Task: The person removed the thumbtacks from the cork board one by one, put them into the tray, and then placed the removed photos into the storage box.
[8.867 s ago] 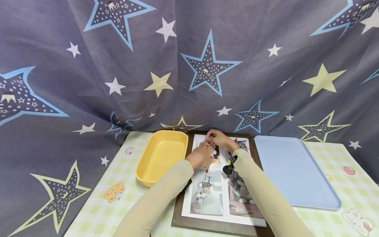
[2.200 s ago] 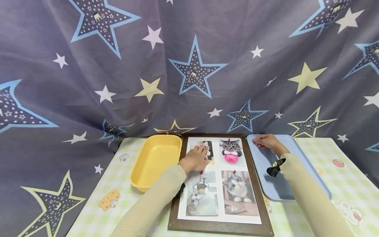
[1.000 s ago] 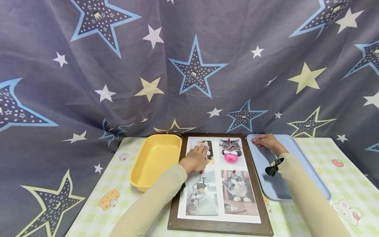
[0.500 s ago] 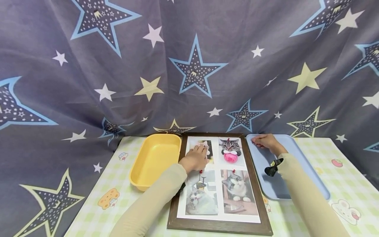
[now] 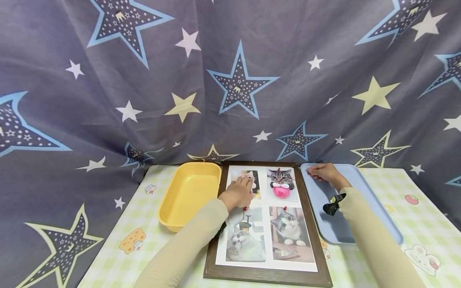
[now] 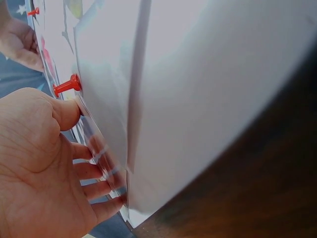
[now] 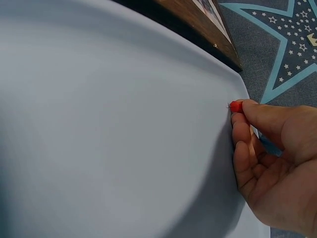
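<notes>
Centre right, the right hand (image 5: 324,173) pinched a red pushpin (image 7: 236,106) at the blue tray (image 5: 335,229); mid-frame, the left hand (image 5: 236,194) rested, fingers extended, on a cat photo (image 5: 256,182).

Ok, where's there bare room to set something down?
Bare: the yellow tub; the tablecloth between it and the left edge; the middle of the blue tray, though the right sleeve is above it. Crowded: the brown picture frame, with cat photos and the left hand; the tray's far left corner, where the right hand pinches a red pushpin.
</notes>
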Tool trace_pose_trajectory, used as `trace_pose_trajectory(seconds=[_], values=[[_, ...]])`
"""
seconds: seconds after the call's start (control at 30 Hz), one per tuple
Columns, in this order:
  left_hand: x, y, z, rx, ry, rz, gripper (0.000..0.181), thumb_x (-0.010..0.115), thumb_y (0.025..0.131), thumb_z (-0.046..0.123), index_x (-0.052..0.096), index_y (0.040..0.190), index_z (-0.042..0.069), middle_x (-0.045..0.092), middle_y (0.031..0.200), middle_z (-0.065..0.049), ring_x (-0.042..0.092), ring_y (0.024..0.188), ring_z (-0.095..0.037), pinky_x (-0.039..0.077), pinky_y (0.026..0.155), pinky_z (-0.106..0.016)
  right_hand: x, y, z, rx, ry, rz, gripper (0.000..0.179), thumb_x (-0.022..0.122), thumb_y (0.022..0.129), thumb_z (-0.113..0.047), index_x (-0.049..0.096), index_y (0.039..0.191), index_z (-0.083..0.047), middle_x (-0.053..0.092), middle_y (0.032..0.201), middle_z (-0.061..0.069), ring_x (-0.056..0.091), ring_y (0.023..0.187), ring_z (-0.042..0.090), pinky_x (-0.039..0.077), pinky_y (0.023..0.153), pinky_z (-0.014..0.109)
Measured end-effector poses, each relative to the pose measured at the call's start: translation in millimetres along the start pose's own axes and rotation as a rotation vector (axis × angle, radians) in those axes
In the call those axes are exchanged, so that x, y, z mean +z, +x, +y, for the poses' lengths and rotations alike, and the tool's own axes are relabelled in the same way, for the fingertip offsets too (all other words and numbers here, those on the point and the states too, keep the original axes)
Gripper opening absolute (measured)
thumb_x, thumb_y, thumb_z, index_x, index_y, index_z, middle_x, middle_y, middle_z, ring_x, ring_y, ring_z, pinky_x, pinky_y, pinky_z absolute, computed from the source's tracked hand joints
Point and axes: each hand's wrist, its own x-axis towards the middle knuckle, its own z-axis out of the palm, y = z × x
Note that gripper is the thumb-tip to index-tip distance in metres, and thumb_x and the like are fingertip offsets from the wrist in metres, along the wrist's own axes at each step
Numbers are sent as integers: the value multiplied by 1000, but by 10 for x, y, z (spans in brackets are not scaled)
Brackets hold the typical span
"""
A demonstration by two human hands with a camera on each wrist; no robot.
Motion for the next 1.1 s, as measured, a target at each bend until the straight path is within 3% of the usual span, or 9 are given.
trace_pose_trajectory(seconds=[0.5,0.9,1.1], values=[[-3,-21,22,-8,-10,6,66,34,110,41,16,164,9,14,172,-10,14,159,-30,20,129,-46,2,25,10,19,9,-1,41,63,101,-14,60,129,15,64,68,-14,55,65,0,49,60,19],[-17,0,-4,-11,-4,2,65,33,110,41,15,165,11,11,173,-9,11,160,-29,19,129,-46,-9,0,-46,-3,3,-32,43,59,103,-14,55,132,17,65,75,-15,57,70,-1,50,64,20],[-14,5,0,-9,-18,6,65,35,110,41,17,164,10,14,172,-9,13,159,-30,20,129,-46,77,-27,-113,6,-43,-16,37,55,102,-11,56,126,17,64,76,-13,52,67,2,46,63,22]])
